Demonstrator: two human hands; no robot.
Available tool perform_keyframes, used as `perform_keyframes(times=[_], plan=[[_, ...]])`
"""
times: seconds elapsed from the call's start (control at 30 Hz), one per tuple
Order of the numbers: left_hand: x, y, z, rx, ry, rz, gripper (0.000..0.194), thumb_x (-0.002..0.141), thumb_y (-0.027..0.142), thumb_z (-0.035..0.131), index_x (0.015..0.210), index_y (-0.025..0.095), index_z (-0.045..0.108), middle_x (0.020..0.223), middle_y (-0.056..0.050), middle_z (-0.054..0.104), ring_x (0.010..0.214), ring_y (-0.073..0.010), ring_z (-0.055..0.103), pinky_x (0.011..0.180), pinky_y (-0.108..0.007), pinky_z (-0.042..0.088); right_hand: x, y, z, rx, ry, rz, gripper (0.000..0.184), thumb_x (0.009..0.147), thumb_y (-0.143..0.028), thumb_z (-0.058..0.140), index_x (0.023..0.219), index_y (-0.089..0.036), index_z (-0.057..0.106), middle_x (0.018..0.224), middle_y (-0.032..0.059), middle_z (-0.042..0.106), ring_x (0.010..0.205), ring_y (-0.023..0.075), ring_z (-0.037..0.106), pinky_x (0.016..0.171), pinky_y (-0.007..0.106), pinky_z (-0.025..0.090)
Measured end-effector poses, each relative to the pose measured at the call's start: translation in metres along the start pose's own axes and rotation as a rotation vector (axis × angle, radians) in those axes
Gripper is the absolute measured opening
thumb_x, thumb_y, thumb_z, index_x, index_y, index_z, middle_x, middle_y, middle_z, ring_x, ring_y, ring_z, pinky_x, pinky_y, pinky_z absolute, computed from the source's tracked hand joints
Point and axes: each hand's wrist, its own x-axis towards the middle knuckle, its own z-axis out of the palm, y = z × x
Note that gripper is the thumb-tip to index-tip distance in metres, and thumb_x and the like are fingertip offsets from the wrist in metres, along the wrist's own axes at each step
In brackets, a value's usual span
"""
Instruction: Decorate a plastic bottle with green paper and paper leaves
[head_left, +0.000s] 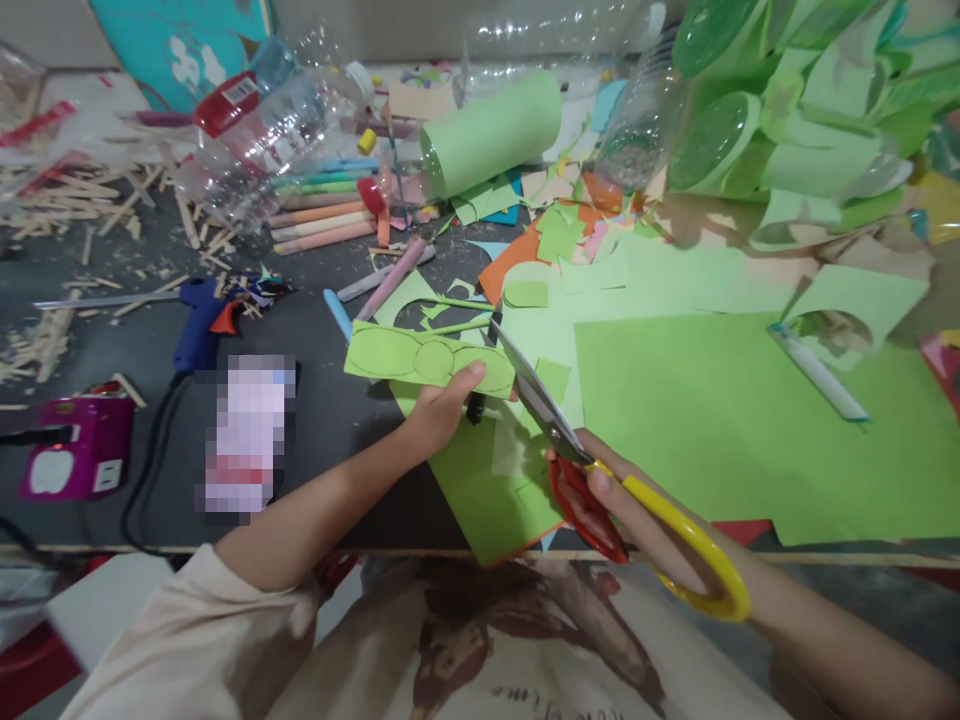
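Note:
My left hand (442,405) pinches a strip of light green paper (386,350) near its right end, thumb on top. Rounded outlines are drawn along the strip, a small circle between two longer ovals. In my right hand (600,470) is a pair of scissors (551,425) with one yellow and one red handle loop. The blades point up and left, close to the strip's right end; whether they touch the paper I cannot tell. Below the hands lie green paper sheets (480,500) and cut scraps.
A large green sheet (750,430) covers the right side, with a pen-like white stick (821,375) on it. At left are a blue glue gun (196,330), a phone (247,430) and a purple box (79,450). Plastic bottles (277,140) and a green-wrapped cylinder (491,130) stand behind.

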Motion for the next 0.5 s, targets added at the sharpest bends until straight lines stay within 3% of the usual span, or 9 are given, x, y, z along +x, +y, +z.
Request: perform_keyframes(times=[0.1,0.33,0.5], plan=[[-0.0015,0.0052,0.0013,0.032,0.015,0.023,0.048,0.072,0.058,0.046,0.061,0.018,0.070,0.067,-0.007,0.071,0.081,-0.0255,0.069,0.078,-0.034,0.055,-0.0001,0.0015,-0.0023,-0.017,-0.037,-0.024,0.045,0.095,-0.057,0.034,0.120,-0.028,0.056,0.097,0.0048,0.065,0.091,0.0224,0.061,0.085,0.033,0.054],[0.0002,0.0062,0.0010,0.063,0.082,0.108,0.039,0.075,0.050,0.048,0.051,0.022,0.062,0.062,-0.005,0.066,0.083,-0.0244,0.065,0.086,-0.034,0.052,-0.0017,0.0031,-0.0048,-0.043,-0.014,-0.039,0.034,0.092,-0.057,0.040,0.093,-0.029,0.059,0.079,0.0038,0.060,0.071,0.0221,0.056,0.064,0.033,0.053],[0.0042,-0.0014,-0.0022,0.044,0.131,0.057,0.034,0.076,0.046,0.056,0.052,0.022,0.060,0.057,-0.003,0.063,0.084,-0.0255,0.065,0.084,-0.036,0.052,-0.0027,0.0020,-0.0053,-0.019,-0.008,-0.042,0.033,0.090,-0.059,0.042,0.091,-0.031,0.057,0.076,0.0053,0.058,0.068,0.0246,0.056,0.060,0.035,0.050]])
